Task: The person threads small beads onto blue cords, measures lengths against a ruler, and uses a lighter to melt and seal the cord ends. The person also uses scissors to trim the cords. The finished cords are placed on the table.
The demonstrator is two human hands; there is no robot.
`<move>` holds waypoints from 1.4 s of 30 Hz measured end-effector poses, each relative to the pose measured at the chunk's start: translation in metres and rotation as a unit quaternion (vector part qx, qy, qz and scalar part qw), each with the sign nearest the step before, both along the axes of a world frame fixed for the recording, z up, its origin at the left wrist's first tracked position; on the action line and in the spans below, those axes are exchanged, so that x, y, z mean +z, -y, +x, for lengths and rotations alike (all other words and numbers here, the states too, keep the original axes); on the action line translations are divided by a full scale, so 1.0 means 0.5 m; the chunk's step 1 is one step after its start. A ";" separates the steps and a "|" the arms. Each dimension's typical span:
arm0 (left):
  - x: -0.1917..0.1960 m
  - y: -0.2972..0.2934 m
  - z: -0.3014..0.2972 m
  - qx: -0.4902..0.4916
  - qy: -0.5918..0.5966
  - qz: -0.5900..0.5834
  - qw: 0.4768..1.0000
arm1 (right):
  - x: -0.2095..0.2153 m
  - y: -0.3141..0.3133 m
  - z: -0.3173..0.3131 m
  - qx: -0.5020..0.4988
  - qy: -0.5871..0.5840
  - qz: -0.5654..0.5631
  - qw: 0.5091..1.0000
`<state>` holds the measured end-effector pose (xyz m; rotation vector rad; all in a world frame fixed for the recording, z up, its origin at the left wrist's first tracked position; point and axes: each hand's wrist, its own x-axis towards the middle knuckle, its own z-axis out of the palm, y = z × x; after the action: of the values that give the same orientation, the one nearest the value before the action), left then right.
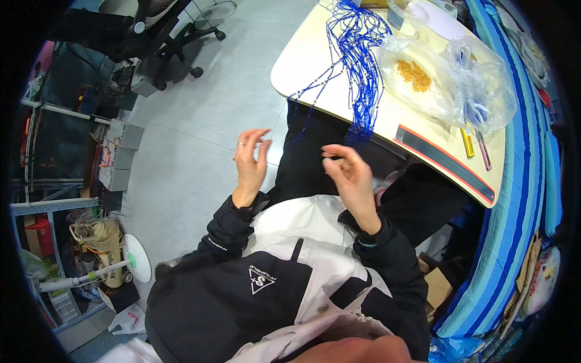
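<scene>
Both hands are raised over my lap, short of the table's near edge. My left hand [249, 163] has its fingers curled toward the thumb; a ring shows on one finger. Facing it, my right hand [352, 181] bends thumb and forefinger toward each other in a loose pinch. Whatever either hand holds, if anything, is too fine to make out. A bundle of blue beaded strands [361, 66] lies on the cream table [302, 57] and hangs over its edge, just beyond my right hand. One loose strand trails toward the gap between the hands.
Gold beads [414, 75] lie in a clear plastic bag beside another plastic bag [484, 91]. A dark red-edged strip [445, 162], a yellow tube [467, 143] and a slim pink tool [484, 151] lie near the table edge. A fan [137, 258] stands left, an office chair [172, 45] behind.
</scene>
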<state>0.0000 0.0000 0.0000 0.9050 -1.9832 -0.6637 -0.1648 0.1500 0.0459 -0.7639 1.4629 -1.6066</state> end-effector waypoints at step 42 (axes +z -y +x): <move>0.188 0.005 -0.279 -0.361 -0.103 -0.050 0.925 | 0.118 -0.224 -0.238 -0.037 0.133 0.010 0.990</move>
<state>-0.1397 -0.0027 0.0938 -0.0007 -2.1135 -0.9992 -0.2837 0.2619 0.1049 -0.4674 1.3237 -1.6751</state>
